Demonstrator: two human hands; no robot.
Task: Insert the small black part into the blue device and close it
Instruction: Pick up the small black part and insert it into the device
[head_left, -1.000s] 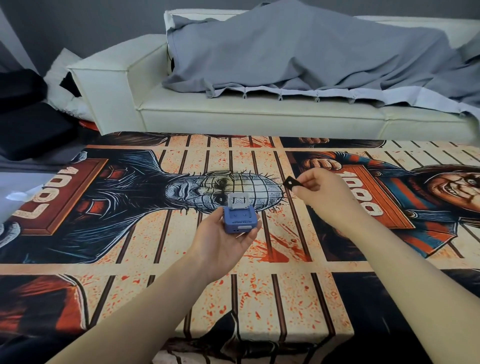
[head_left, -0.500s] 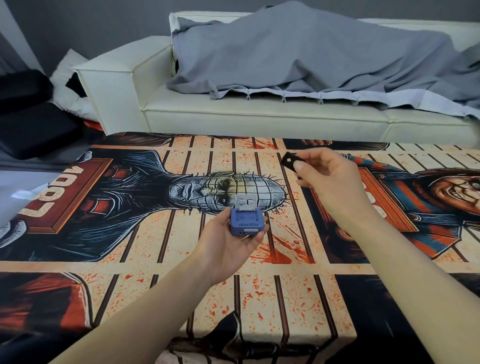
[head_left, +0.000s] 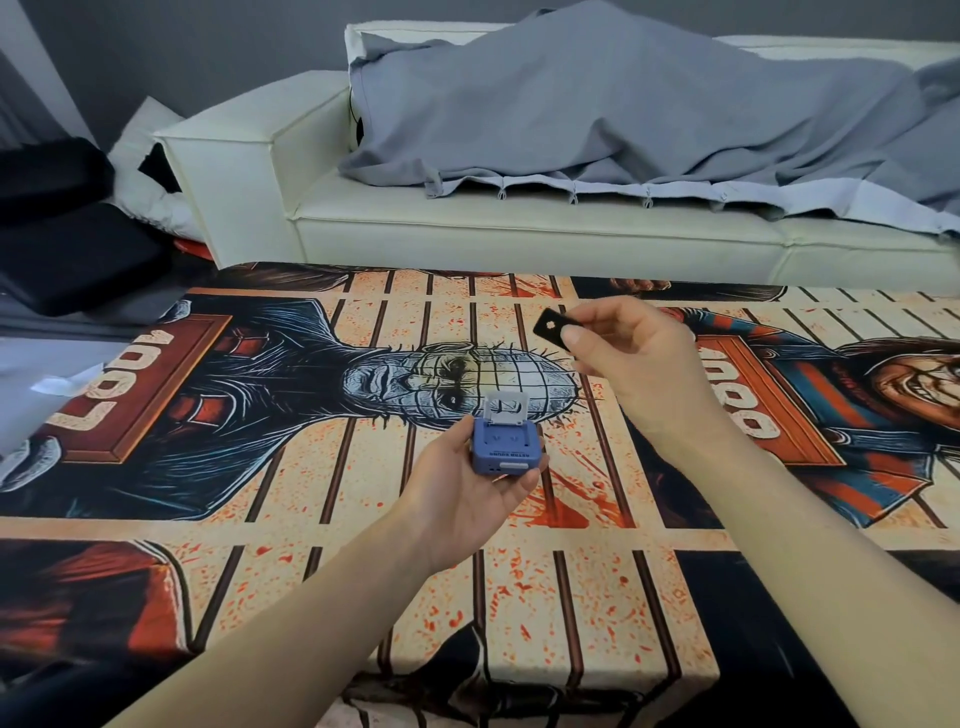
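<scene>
My left hand (head_left: 467, 493) cradles the small blue device (head_left: 503, 446) above the middle of the table, palm up. Its pale grey lid (head_left: 506, 409) stands flipped up at the far edge, so the device is open. My right hand (head_left: 623, 345) is up and to the right of it, pinching the small black part (head_left: 555, 329) between thumb and fingers. The part is a flat black tile with a small round hole. It hovers well above the device and apart from it.
The table (head_left: 519, 597) is covered by a printed horror-art cloth, with its near edge at the bottom of the view. Behind it stands a cream sofa (head_left: 467, 223) with a grey blanket (head_left: 623, 104) over it. Dark cushions (head_left: 62, 249) lie at far left.
My right hand has lifted the black part higher and turned it so its flat face shows. My left hand has kept the open device nearly in place.
</scene>
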